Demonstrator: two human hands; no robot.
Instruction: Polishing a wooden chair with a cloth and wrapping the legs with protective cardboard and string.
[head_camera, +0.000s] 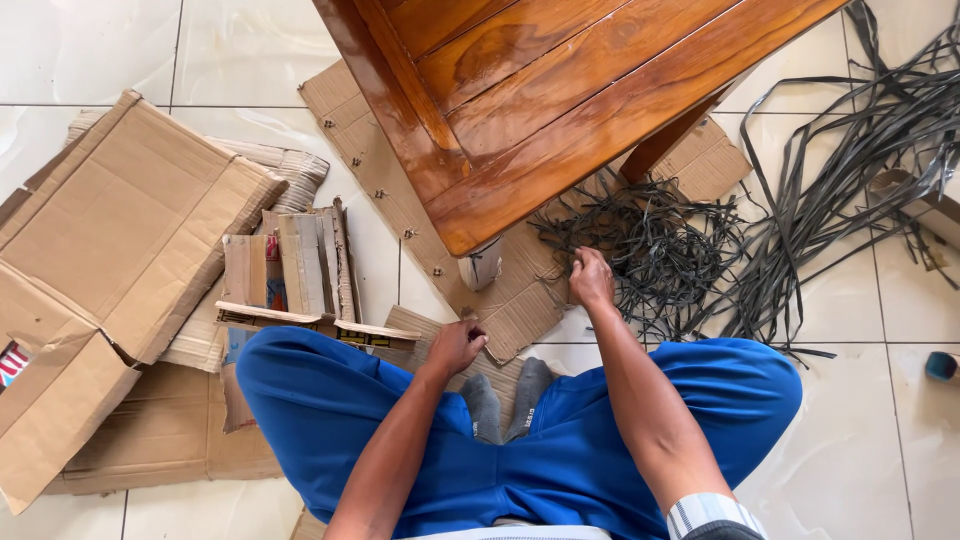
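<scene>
White glossy floor tiles (250, 45), seen from above; a person sits cross-legged on them in blue trousers (330, 400) and grey socks (505, 400).

Left hand (455, 345): forearm runs up from the lower middle of the view, over the left knee. Fingers curled into a loose fist at the edge of a flattened sheet of corrugated cardboard (510, 300); whether they pinch anything cannot be told.

Right hand (592, 278): arm extended forward, wrist straight, back of the hand up. Fingers bent and closed at the near edge of a tangled heap of dark plastic strapping (650, 250), touching it, apparently gripping a few strands.

Strapping heap: on the floor and the cardboard sheet, just under the corner of a varnished wooden table (520, 90). Longer loose straps (850, 170) trail to the right.

Table leg (482, 265): stands on the cardboard sheet, between the two hands.

Large opened carton (110, 240): left, lying on more flattened board. Small stack of cut cardboard pieces (295, 265) beside the left knee.
</scene>
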